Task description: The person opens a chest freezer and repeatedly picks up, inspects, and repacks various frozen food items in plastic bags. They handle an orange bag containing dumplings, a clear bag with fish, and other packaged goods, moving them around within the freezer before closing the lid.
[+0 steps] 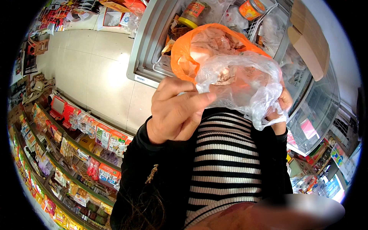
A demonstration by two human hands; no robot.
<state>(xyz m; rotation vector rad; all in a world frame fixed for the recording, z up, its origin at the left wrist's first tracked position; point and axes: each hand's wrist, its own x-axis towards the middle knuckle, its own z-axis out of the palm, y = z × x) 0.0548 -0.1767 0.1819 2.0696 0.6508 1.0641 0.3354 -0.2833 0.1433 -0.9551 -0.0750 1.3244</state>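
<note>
A clear plastic bag [241, 86] is spread at the mouth between my two hands, in front of my chest. My left hand [175, 112] pinches its near left edge between thumb and fingers. On the other side, my right hand [283, 100] grips the bunched rim, partly hidden by the plastic. Some pale, crumpled pieces [225, 76], perhaps meat, show in or through the clear bag. Just beyond is an open orange plastic bag [181, 54] at the freezer opening, with pinkish, wrapped food [212, 43] inside.
The open Haier chest freezer [141, 63] holds a yellow-lidded jar [195, 13], an orange can [251, 10] and a wire basket [258, 24]. A cardboard box [310, 49] rests along its right side. Stocked snack shelves [83, 149] stand at left, beside the tiled floor [92, 60].
</note>
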